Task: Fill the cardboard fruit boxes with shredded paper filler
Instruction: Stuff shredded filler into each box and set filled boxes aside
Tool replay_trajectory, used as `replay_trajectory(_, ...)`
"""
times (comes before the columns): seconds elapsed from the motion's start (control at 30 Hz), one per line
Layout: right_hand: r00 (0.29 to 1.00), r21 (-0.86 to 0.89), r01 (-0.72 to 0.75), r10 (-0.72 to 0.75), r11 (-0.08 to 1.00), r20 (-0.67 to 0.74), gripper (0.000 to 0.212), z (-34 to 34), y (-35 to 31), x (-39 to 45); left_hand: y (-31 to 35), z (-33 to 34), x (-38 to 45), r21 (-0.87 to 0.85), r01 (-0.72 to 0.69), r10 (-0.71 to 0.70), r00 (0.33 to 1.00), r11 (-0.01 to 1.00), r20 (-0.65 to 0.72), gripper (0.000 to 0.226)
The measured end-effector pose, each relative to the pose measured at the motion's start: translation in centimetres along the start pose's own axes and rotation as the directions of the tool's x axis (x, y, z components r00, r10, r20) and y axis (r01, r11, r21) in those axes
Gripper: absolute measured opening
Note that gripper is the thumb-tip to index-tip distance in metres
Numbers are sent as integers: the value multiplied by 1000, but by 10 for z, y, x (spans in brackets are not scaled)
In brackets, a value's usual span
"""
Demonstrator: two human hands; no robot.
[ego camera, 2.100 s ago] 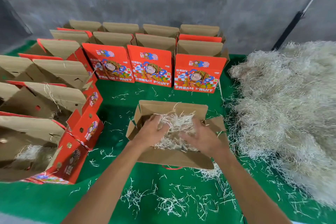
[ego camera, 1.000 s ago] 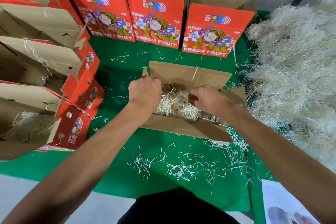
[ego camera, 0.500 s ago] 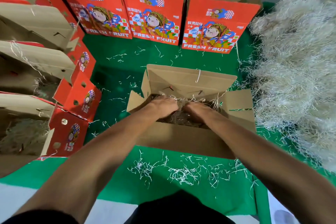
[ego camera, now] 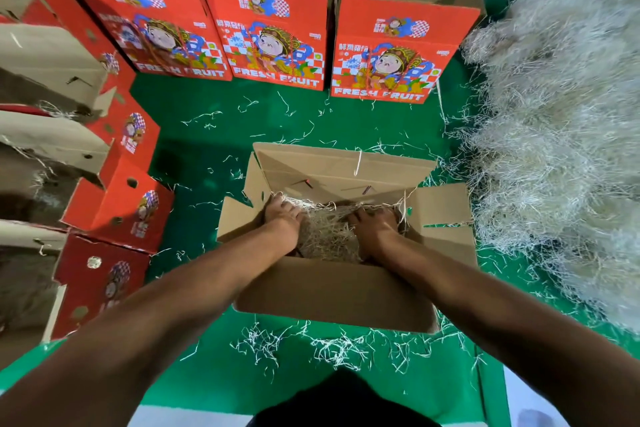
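I see both hands inside the open box (ego camera: 332, 291) at the near edge of the green table (ego camera: 207, 374), left hand (ego camera: 284, 215) and right hand (ego camera: 372, 229) pressing the shredded paper (ego camera: 325, 236) down, finger spread unclear.

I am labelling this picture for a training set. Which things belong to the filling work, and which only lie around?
Part of the job:
- open box
- paper filler inside it
- left hand and right hand, both down in the filler
- big filler pile
- red boxes waiting behind

Just lying about:
- loose shreds on the green cloth
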State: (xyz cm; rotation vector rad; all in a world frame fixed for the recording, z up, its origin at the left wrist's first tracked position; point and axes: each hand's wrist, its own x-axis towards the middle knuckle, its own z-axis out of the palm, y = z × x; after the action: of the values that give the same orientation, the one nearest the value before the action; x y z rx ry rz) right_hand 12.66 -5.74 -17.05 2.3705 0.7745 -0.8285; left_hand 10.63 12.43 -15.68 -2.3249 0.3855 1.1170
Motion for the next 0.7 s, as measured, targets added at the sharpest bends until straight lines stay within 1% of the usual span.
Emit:
replay_trajectory(0.03,999,-39,38,-36,999,33,84,-2,3,-1,-3,-1,-5,-18,-24,24,1000,1000,-8,70)
replay_trajectory(0.07,995,-82,100,-98,992,24,69,-4,6,-1,-6,-3,-10,-91,-57,53,998,994,-41,65)
replay_trajectory(0.1,988,-70,153,-152,986,12,46,-7,8,-4,-9,-3,-14,-191,-102,82,990,976,-113,59)
replay_trajectory(0.13,988,28,153,-152,988,-35,23,-10,8,-6,-12,-5,-20,-273,-138,84,976,952,-202,51)
replay_trajectory(0.17,991,98,115,-108,989,-75,12,-19,8,-8,-15,-6,-27,-319,-162,60,950,934,-308,47)
replay_trajectory(0.2,989,150,82,-63,985,-131,10,-31,7,-11,-17,-10,-32,-317,-159,24,920,935,-392,47)
replay_trajectory(0.23,984,211,91,-56,973,-168,12,-40,3,-9,-20,-13,-33,-289,-122,-18,899,949,-437,48)
replay_trajectory(0.27,959,233,176,-113,956,-261,16,-43,-1,-7,-21,-16,-35,-252,-66,-51,901,965,-431,49)
replay_trajectory(0.3,935,212,271,-205,939,-291,21,-48,-7,-3,-22,-19,-36,-205,-20,-66,912,979,-405,47)
replay_trajectory(0.33,875,190,388,-295,902,-385,21,-47,-14,0,-23,-21,-37,-166,7,-67,931,986,-359,41)
replay_trajectory(0.37,812,71,478,-410,875,-416,11,-46,-22,4,-22,-19,-34,-141,8,-51,951,990,-304,34)
replay_trajectory(0.4,722,-95,550,-530,829,-444,13,-43,-30,10,-21,-16,-33,-125,0,-30,971,992,-236,29)
replay_trajectory(0.43,706,-199,582,-611,789,-358,28,-41,-38,16,-20,-11,-30,-113,-18,-2,985,993,-172,27)
replay_trajectory(0.47,720,-244,581,-630,776,-290,38,-35,-43,22,-18,-8,-29,-104,-40,29,994,994,-110,28)
replay_trajectory(0.5,718,-281,568,-632,774,-291,42,-32,-45,27,-17,-3,-23,-90,-54,48,997,994,-64,30)
replay_trajectory(0.53,699,-296,562,-635,772,-330,42,-29,-43,31,-16,-2,-19,-88,-52,50,998,995,-25,35)
replay_trajectory(0.57,691,-300,552,-628,778,-358,41,-28,-42,33,-14,-1,-14,-90,-43,42,999,995,-13,39)
replay_trajectory(0.63,695,-346,526,-627,777,-351,33,-29,-38,30,-10,1,-10,-122,-9,0,997,992,-71,47)
replay_trajectory(0.67,699,-397,500,-629,770,-340,28,-30,-36,27,-9,1,-10,-136,0,-15,994,991,-109,48)
replay_trajectory(0.7,714,-430,486,-630,761,-306,25,-31,-33,22,-8,4,-9,-102,-6,-7,992,995,-124,48)
